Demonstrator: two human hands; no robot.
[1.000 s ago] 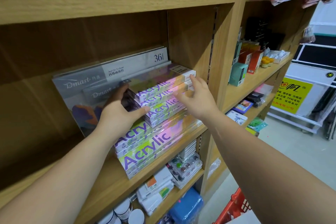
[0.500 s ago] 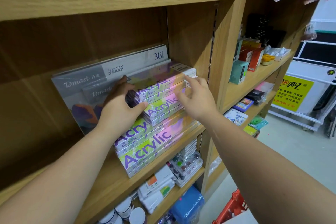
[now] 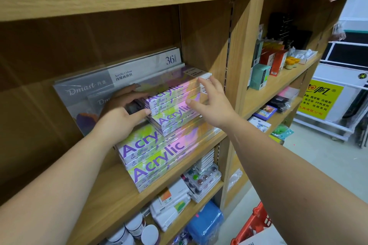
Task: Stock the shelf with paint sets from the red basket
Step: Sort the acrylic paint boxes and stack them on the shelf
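Several Acrylic paint sets (image 3: 157,167) are already sitting on the wooden shelf (image 3: 111,191), so the stocking is looking well underway. They are lying flat in two tiers. A lower stack (image 3: 139,145) of wider boxes is resting on the shelf board, and an upper stack (image 3: 175,117) of narrower boxes is lying on top of it, set toward the right wall of the bay. Behind both, a large grey Dmast 36-colour acrylic set (image 3: 123,77) is leaning against the back panel.

Both hands are working on the upper stack. The left hand (image 3: 121,113) is gripping its left end, with the thumb pressing the front edge and the fingers curling over the top toward the back. The right hand (image 3: 213,105) is spreading flat against the right end, fingertips touching the end of the top box and thumb touching the front face; it is holding nothing. Judging by that, the person is squaring up the topmost boxes rather than fetching new ones.

The red basket (image 3: 253,225) is showing only as a corner at the bottom edge, down by the floor and well apart from the stacks. Its contents are lying mostly out of view, so I cannot tell how many sets are waiting. The gap under the board above is looking tall enough for more boxes.
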